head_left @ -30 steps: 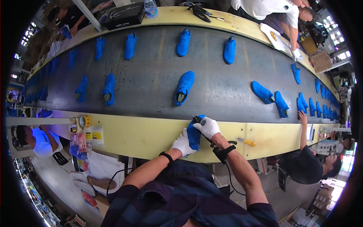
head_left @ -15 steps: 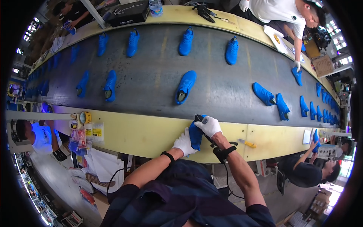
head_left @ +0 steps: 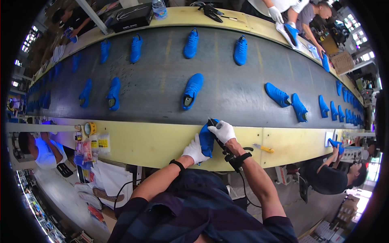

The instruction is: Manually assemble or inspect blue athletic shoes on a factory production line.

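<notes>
Low over the near ledge, my left hand [head_left: 195, 150] in a white glove grips a blue shoe [head_left: 206, 139] along its left side. The shoe stands tilted with its dark opening partly hidden. My right hand [head_left: 223, 133], also gloved, closes around a dark tool [head_left: 213, 122] with a thin metal tip, held against the shoe's upper end. Its exact kind is hidden by the glove. On my right wrist sits a black strapped device [head_left: 237, 160] with a cable hanging down.
A grey conveyor belt [head_left: 150, 95] with several blue shoes runs beyond the pale yellow ledge [head_left: 142, 139]. To my right lies a yellow utility knife [head_left: 264, 148]; to the left, a yellow tape roll [head_left: 90, 128] and plastic bags [head_left: 84, 149]. Co-workers stand across the belt and at both sides.
Across the belt, a co-worker's gloved hand has lifted a blue shoe off the belt to the far ledge. The view shifts slightly; my hands keep nearly the same hold.
</notes>
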### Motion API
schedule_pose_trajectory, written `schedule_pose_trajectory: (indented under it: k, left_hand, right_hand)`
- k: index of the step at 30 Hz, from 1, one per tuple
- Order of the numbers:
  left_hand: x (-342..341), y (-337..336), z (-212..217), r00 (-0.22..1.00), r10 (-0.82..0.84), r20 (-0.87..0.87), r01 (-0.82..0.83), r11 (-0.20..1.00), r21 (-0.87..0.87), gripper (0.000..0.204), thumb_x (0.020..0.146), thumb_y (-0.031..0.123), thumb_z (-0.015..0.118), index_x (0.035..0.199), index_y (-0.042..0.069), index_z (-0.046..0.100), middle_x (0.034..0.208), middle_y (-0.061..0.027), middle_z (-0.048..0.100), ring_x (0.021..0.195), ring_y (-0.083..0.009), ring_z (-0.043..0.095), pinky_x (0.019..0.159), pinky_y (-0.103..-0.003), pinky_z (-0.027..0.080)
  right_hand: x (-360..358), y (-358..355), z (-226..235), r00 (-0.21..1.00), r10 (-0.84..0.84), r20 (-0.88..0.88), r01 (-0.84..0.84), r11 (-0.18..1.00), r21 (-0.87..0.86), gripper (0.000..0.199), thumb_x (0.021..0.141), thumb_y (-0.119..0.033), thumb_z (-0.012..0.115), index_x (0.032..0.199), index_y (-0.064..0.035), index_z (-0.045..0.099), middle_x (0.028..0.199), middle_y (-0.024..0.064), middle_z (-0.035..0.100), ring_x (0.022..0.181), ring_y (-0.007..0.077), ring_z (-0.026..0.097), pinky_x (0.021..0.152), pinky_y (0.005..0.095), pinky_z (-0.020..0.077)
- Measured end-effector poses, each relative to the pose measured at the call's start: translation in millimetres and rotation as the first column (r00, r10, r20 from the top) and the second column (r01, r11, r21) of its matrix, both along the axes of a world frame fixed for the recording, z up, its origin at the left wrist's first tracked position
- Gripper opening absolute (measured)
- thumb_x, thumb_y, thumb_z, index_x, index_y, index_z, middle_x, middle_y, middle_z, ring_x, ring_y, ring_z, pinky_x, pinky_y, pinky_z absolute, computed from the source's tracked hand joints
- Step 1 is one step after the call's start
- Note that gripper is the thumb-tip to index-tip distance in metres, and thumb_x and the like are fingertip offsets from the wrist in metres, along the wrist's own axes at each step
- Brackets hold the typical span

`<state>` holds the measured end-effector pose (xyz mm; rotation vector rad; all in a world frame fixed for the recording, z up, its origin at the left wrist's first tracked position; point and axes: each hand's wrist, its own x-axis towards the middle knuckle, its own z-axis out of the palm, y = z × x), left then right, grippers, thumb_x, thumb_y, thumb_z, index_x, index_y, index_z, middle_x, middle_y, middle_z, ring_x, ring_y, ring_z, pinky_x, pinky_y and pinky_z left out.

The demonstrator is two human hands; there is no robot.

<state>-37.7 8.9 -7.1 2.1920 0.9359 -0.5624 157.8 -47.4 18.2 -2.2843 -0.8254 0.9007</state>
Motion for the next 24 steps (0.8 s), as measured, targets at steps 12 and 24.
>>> schedule_pose_trajectory:
  k: [12,24]
  left_hand:
    - [3,-3,8,0.995,0.098,0.002,-0.097,0.981,-0.17,0.127,0.072,0.04,0.085,0.158,-0.005,0.003,0.139,-0.0316,0.051,0.128,-0.0454,0.059,0.107,-0.049,0.051]
    - [2,9,-8,0.999,0.022,0.03,-0.017,0.988,-0.154,0.141,0.07,0.048,0.09,0.162,-0.005,-0.003,0.147,-0.0288,0.047,0.134,-0.0417,0.055,0.107,-0.046,0.051]
  right_hand:
    - [10,-198,11,0.954,-0.297,0.049,0.301,0.929,-0.216,0.045,0.085,-0.041,0.084,0.092,0.0003,0.068,0.087,0.0188,0.074,0.085,0.0302,0.075,0.079,0.0396,0.058]
    - [-17,-246,195,0.867,-0.489,0.097,0.499,0.85,-0.168,0.032,0.089,-0.021,0.081,0.106,-0.0018,0.063,0.092,0.0114,0.07,0.079,0.018,0.068,0.071,0.0337,0.0562]
